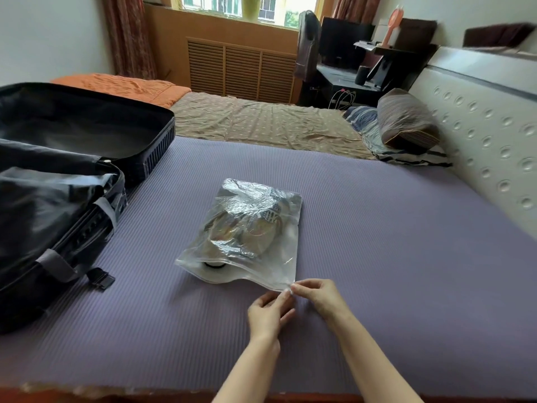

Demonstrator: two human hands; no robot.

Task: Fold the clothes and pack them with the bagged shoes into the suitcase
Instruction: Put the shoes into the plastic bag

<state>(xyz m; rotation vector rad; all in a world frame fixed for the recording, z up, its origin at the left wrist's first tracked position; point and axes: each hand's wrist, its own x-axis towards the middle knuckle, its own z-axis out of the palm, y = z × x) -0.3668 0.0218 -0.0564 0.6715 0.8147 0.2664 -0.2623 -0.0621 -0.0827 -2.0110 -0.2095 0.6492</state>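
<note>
At the lower centre of the frame, a person's right hand (315, 295) is pinching the near right corner of a clear zip bag (279, 228) between curled fingertips. The left hand (271, 311) is reaching in beside it, its fingers fairly straight and touching the same corner, the thumb standing apart. The bag is lying flat on a purple ribbed mat (377, 257) in the middle of the frame. It is holding a pair of shoes (241, 231), and its near edge is gaping on the left side.

At the left of the frame, a black suitcase (58, 170) is lying open on the mat, near the bag but not touching it. Its lining is sagging, and a strap buckle (100, 278) is resting on the mat.

Beyond the mat, a brown sheet (261, 120) is covering the bed, with an orange blanket (122, 87) lying at the upper left. A striped pillow (406, 123) is leaning by the white dimpled headboard (479, 126) at the right.

At the far wall, a slatted wooden radiator cover (241, 68) is standing under a bright window (232, 5). A dark office chair (308, 45) and a monitor (345, 42) are standing at the upper right.
</note>
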